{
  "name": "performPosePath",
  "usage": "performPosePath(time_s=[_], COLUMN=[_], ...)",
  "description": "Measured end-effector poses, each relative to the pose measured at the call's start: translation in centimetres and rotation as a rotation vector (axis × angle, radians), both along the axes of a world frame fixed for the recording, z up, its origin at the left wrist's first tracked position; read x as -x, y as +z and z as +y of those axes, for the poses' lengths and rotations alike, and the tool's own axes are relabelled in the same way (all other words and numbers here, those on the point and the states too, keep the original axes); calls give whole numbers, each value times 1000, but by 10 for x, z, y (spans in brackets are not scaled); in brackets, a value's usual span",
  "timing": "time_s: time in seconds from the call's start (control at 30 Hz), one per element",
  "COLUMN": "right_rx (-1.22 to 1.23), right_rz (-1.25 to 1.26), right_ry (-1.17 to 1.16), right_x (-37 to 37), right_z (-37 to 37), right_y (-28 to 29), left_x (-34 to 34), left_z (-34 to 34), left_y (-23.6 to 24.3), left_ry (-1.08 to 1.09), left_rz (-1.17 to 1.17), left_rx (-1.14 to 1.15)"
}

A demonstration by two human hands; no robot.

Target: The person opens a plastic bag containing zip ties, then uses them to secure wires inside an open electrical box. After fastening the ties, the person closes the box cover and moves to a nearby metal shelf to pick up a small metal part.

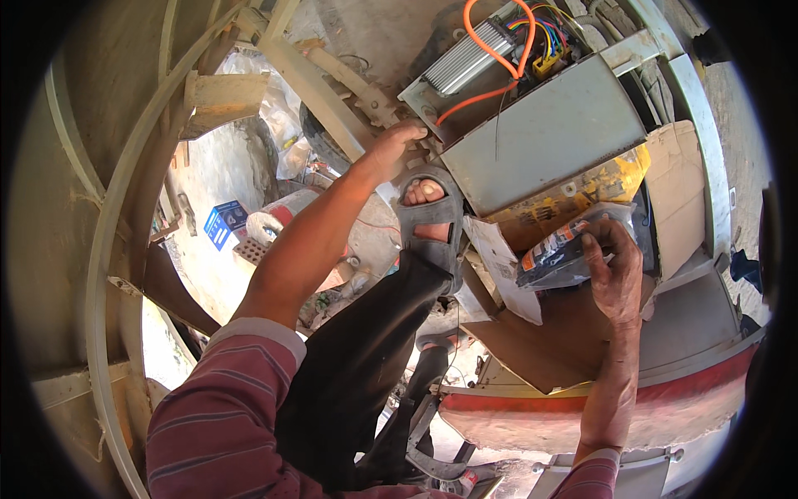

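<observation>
My right hand [611, 266] is closed on a clear plastic package [549, 254] with dark contents and an orange label, beside a yellow, worn box [573, 183] and cardboard flaps [665, 200]. My left hand [395, 145] reaches to the metal framework [332, 96], fingers extended and touching it near the corner of a grey metal box [540, 133]. A finned aluminium unit [470, 58] with coloured wires and an orange cable [470, 104] sits at that box's upper end. My sandalled foot [432, 224] rests between my hands.
Curved steel framing [112, 208] arches along the left. Below it lie a blue carton [220, 223], a white roll [264, 226] and plastic bags [278, 112]. A red-striped panel [532, 407] runs along the lower right.
</observation>
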State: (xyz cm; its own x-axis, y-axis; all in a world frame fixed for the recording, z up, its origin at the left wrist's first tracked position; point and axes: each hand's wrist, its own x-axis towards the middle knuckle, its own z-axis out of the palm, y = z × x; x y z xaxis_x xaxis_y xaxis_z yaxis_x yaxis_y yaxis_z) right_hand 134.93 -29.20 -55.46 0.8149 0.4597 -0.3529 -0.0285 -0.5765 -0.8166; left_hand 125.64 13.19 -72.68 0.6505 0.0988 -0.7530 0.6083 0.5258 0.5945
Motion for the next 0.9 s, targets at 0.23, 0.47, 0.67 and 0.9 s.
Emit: performPosePath(time_s=[0.23,0.47,0.67,0.9], right_rx=[-64,-16,-20,-3], right_rz=[-126,-57,-86,-91], right_ry=[53,79,82,87], right_x=[0,4,3,5], right_z=[-5,-7,-3,-7], right_y=[2,-4,-4,-2], left_x=[-1,-14,-23,-11], left_z=[1,1,8,0], left_y=[-25,-47,-28,-54], left_ry=[-258,-282,-447,-487], left_rz=[23,-70,39,-50], left_rx=[-432,-744,-905,-1016])
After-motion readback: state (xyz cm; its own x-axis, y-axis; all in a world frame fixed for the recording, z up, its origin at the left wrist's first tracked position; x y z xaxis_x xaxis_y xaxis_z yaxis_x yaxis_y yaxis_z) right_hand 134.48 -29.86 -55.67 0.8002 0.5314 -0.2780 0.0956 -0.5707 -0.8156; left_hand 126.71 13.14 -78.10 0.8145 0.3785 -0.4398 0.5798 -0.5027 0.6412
